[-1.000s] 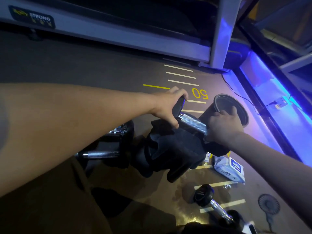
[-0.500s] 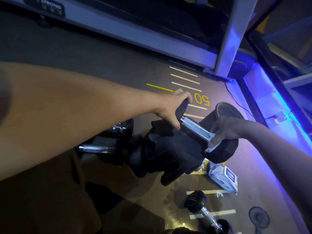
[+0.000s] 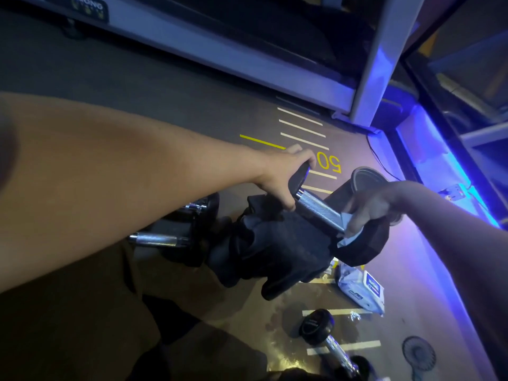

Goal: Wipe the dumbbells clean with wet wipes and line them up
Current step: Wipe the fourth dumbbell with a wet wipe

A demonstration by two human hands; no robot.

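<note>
A black dumbbell with a knurled chrome handle is held tilted above the floor. My left hand grips its upper black head. My right hand presses a white wet wipe against the lower end of the handle, beside the lower black head. A pack of wet wipes lies on the floor just below. A smaller dumbbell lies at the bottom right. More dumbbells lie on the floor at the left under my arm.
A black cloth-like bundle sits under the held dumbbell. A treadmill frame runs along the back. A blue-lit ledge borders the right. Floor lines and a yellow "50" lie ahead. A small fan rests bottom right.
My right hand has slid down the handle from its middle to the lower end, and the white wipe now shows under its fingers. The left hand has kept its grip.
</note>
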